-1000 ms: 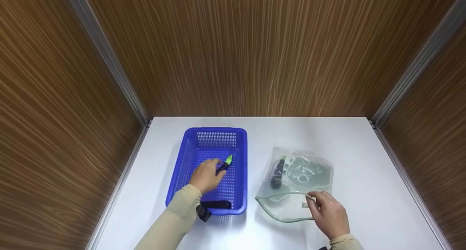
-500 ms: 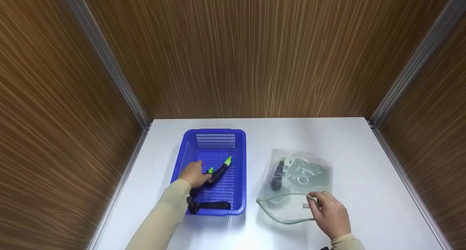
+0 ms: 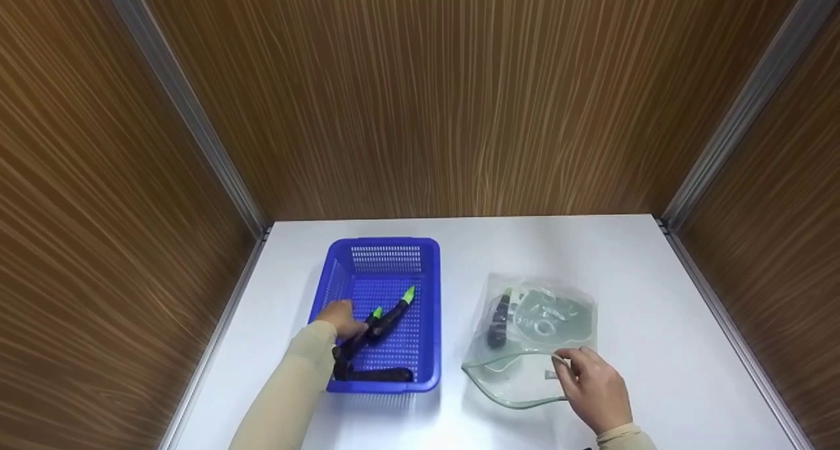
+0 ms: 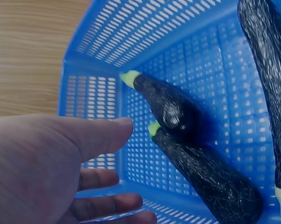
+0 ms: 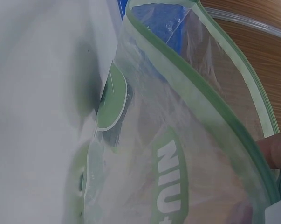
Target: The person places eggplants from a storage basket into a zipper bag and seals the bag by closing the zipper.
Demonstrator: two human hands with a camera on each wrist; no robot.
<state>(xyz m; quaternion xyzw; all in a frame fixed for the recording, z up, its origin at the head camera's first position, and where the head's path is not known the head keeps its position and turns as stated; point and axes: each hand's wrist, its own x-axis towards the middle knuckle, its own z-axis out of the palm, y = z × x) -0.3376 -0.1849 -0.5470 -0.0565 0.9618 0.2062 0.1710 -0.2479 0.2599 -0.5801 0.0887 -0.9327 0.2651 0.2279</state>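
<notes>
Plainly, the left hand (image 3: 336, 317) is spread, thumb and fingers apart and holding nothing, over the left side of the blue basket (image 3: 435, 319). Seen from the head, the nearest eggplant (image 4: 203, 175) lies just beside it, toward four o'clock; a second eggplant (image 4: 166, 102) rests close against that one, toward three, and a third eggplant (image 4: 268, 79) toward five, along the near wall. The right hand (image 3: 597, 388) pinches the rim of the clear bag (image 3: 558, 315) near five o'clock, so the mouth gapes; a bagged eggplant (image 3: 499, 324) lies inside, toward nine. Picking out an eggplant to add to the bag appears to be the step in hand; the next move would call for curling fingers round the nearest one.
</notes>
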